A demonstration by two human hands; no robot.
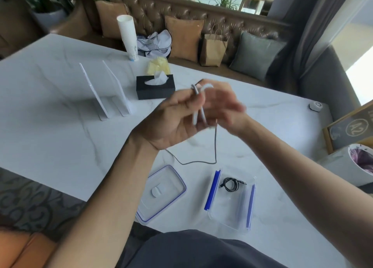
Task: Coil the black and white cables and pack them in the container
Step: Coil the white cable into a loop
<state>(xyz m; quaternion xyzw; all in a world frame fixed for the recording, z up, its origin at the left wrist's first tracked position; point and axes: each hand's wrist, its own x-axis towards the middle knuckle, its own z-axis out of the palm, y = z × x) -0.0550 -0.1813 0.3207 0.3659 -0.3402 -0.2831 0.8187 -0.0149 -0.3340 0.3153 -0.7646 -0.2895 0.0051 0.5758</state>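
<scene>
Both hands are raised over the marble table (pixel 50 98). My left hand (pixel 171 118) is closed around loops of the white cable (pixel 198 104), which stick up past its fingers. Blurred, my right hand (pixel 224 104) is at the same loops, and its grip cannot be made out. A grey length of that cable (pixel 215 146) hangs down and trails across the table. Below sits the clear container (pixel 232 213) with blue clips, and the coiled black cable (pixel 231 184) lies in its far end. Its lid (pixel 161 193) lies to the left.
A black tissue box (pixel 155 87) stands behind the hands. Two white stands (pixel 105 94) lean at the left, a stack of paper cups (pixel 128 37) at the back. A white bucket (pixel 351 165) and framed sign (pixel 349 126) are at the right.
</scene>
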